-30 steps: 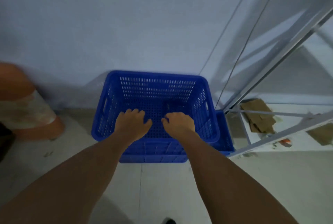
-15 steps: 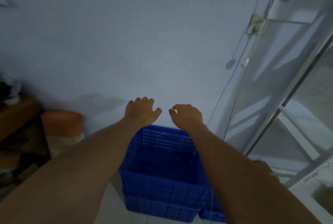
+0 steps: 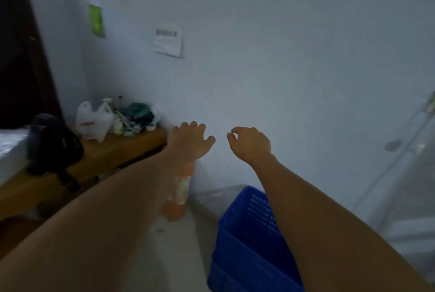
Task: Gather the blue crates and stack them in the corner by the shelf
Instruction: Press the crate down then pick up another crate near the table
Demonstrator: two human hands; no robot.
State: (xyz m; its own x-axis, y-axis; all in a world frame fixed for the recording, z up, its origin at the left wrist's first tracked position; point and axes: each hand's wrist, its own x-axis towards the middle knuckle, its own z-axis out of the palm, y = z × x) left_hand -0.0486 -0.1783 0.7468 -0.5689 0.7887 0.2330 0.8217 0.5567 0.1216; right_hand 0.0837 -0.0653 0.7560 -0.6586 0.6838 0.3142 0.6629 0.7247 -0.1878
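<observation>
We note one blue perforated plastic crate (image 3: 249, 242) standing on the pale floor (image 3: 174, 256) against the grey-white wall (image 3: 259, 56). A second blue band shows beneath its near wall, so we judge it already nested on at least one other crate; the exact count cannot be read. To the crate's right, thin pale cables (image 3: 397, 164) hang down the wall; the shelf itself we cannot make out clearly. We judge the stacking step for this crate done. Whether further crates remain elsewhere is not visible.

Hands: the left hand (image 3: 189, 142) is raised with fingers spread and loosely curled, holding nothing. The right hand (image 3: 250, 142) is likewise empty, fingers half-curled, thumb apart from the forefinger. The two hands sit near each other, not touching.

Relative to the crate: both hands are well above it and clear of its rim. The right forearm crosses in front of the crate's right side; the left hand lies up and to the left of the crate.

Left of the crate stands an orange and white cylindrical container (image 3: 180, 194), and further left a wooden counter (image 3: 122, 153) with a white plastic bag (image 3: 94, 121) and a black bag (image 3: 53, 143).
</observation>
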